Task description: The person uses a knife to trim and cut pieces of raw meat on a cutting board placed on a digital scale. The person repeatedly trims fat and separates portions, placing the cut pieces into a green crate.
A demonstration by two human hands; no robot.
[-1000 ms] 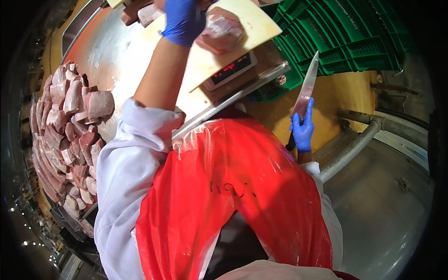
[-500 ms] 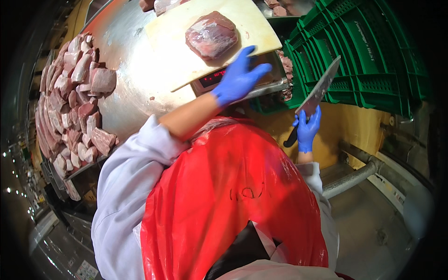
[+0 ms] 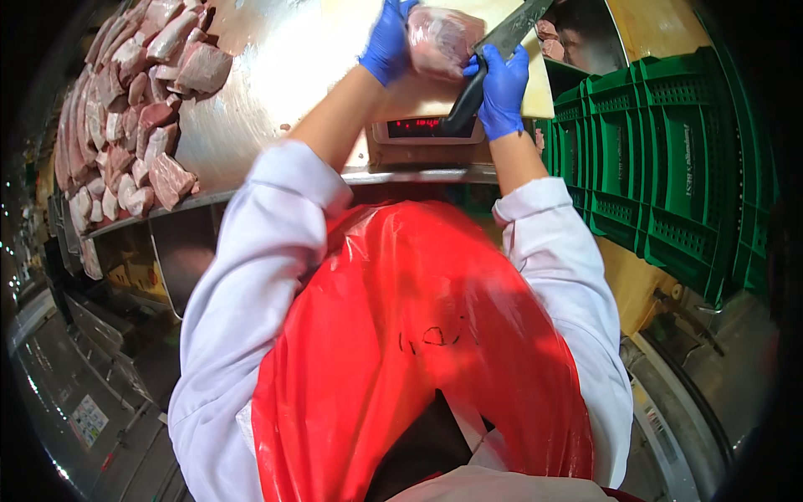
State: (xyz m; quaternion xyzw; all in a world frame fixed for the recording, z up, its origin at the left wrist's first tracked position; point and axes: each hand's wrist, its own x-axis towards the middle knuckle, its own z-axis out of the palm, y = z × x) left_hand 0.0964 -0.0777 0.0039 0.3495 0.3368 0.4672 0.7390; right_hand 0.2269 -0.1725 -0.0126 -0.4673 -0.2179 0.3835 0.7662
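Note:
A pale pink chunk of raw meat (image 3: 443,42), slightly blurred, sits on the white cutting board (image 3: 535,90) between my two blue-gloved hands. My left hand (image 3: 387,43) grips the meat's left side, its fingertips partly hidden behind the piece. In my right hand (image 3: 503,90) is a knife (image 3: 508,33); the fingers are closed round its black handle, and the broad blade points up and to the right. The knuckles of that hand are beside the right side of the meat. Below the board a scale (image 3: 389,132) shows a red lit display, partly covered by the knife handle.
A large heap of cut meat pieces (image 3: 125,125) lies on the left of the steel table (image 3: 242,109). Green plastic crates (image 3: 661,167) stand at the right. More meat pieces (image 3: 548,40) are visible beyond the board's right edge. A red apron (image 3: 418,284) covers my front.
My left hand has moved up to the meat's left side. My right hand has brought the knife from beside the crates up over the board. The view has shifted.

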